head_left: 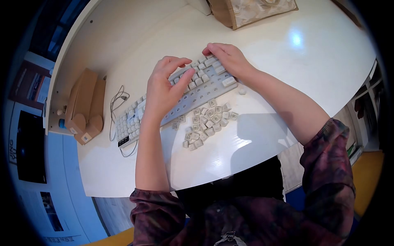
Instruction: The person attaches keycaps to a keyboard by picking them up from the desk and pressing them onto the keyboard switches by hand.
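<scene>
Across the bench point(271, 53), from eight o'clock to two, lies a pale grey keyboard point(193, 96), fitted keycaps point(128, 124) filling its left end, near rows bare rightward, loose keycaps point(210, 122) toward four o'clock. The left hand point(164, 88) arches above, grip parted, seemingly empty; the right hand point(230, 61) curls over the two-o'clock end, its grip's closure impossible to tell.

The mottled dark purple sleeves point(328, 164) have gathered cuffs point(151, 191).
</scene>
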`<state>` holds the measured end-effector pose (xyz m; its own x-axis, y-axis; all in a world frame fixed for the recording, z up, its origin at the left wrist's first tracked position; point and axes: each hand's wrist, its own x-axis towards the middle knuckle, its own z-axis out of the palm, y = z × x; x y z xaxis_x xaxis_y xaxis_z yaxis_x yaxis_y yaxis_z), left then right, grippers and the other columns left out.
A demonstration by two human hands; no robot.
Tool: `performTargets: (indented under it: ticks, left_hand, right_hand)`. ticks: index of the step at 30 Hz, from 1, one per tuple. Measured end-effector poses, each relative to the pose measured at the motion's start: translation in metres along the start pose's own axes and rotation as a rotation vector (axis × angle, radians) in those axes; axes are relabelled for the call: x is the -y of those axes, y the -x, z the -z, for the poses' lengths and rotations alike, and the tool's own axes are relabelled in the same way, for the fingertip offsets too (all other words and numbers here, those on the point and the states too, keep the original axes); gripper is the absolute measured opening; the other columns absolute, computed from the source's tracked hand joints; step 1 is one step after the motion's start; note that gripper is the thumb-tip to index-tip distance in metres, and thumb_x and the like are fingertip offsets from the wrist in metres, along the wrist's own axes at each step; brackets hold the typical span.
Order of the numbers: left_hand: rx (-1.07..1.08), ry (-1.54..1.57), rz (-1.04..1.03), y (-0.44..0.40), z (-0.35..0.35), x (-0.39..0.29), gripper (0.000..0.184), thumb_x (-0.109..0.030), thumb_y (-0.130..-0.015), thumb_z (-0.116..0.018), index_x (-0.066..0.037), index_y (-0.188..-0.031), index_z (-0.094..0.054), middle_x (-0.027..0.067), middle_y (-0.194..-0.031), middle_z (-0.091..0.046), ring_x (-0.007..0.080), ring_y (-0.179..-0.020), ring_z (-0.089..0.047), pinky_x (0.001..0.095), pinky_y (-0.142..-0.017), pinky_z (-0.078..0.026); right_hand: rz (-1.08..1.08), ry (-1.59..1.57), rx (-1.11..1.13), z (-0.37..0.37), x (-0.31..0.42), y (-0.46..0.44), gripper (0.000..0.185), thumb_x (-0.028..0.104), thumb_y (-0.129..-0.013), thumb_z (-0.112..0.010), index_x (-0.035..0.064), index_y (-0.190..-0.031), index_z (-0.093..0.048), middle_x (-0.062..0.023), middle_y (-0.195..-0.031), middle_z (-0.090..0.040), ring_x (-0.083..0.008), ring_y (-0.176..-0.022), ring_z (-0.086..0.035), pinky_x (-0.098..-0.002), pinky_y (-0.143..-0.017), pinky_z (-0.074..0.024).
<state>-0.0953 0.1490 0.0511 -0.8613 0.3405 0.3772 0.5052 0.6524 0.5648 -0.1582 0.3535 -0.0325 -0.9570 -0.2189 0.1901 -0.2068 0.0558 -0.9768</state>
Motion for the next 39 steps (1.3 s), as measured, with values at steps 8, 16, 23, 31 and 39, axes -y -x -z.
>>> performTargets:
  ticks: [8,16,23,31,39]
  left_hand:
    - [0.17,-0.083,0.11,0.011,-0.017,0.042,0.052,-0.031,-0.09,-0.072,-0.003,-0.132,-0.06,0.0143,-0.132,-0.06,0.0263,-0.123,-0.057,0.0347,-0.104,-0.043]
    - [0.199,-0.223,0.103,0.007,-0.017,0.025,0.059,-0.037,-0.087,-0.073,-0.001,-0.132,-0.06,0.018,-0.132,-0.061,0.0317,-0.119,-0.061,0.0378,-0.102,-0.047]
    - [0.176,-0.309,-0.013,0.012,-0.025,0.032,0.057,-0.041,-0.093,-0.064,-0.001,-0.134,-0.058,0.0206,-0.137,-0.058,0.0388,-0.119,-0.061,0.0425,-0.1,-0.049]
    - [0.156,-0.325,-0.054,0.014,-0.028,0.036,0.056,-0.039,-0.096,-0.062,0.0,-0.136,-0.056,0.0211,-0.139,-0.056,0.0386,-0.121,-0.059,0.0427,-0.102,-0.048]
    - [0.156,-0.287,-0.059,0.017,-0.028,0.038,0.058,-0.037,-0.094,-0.063,0.0,-0.137,-0.055,0.0209,-0.14,-0.056,0.0379,-0.123,-0.058,0.0421,-0.103,-0.048]
  right_hand:
    - [-0.004,0.074,0.022,-0.003,0.0,0.002,0.038,0.035,-0.098,-0.057,0.0015,-0.11,-0.071,-0.011,-0.103,-0.072,-0.0206,-0.095,-0.065,-0.0319,-0.087,-0.0493]
    - [0.021,0.088,0.025,-0.002,-0.001,0.001,0.036,0.033,-0.095,-0.061,0.0035,-0.113,-0.071,-0.0112,-0.104,-0.072,-0.0204,-0.095,-0.065,-0.0323,-0.086,-0.0496]
    - [0.315,0.466,0.266,0.007,0.004,0.007,0.044,0.033,-0.084,-0.072,0.0092,-0.121,-0.069,-0.0134,-0.133,-0.06,-0.0299,-0.125,-0.053,-0.0382,-0.106,-0.0433]
    - [0.273,0.529,0.364,0.011,0.014,0.01,0.051,0.034,-0.084,-0.073,0.0123,-0.13,-0.065,-0.0153,-0.143,-0.052,-0.0321,-0.137,-0.043,-0.041,-0.112,-0.0391]
    - [0.342,0.646,0.343,0.01,0.012,0.014,0.049,0.036,-0.09,-0.07,0.0132,-0.132,-0.065,-0.016,-0.142,-0.053,-0.0325,-0.137,-0.043,-0.0412,-0.111,-0.0391]
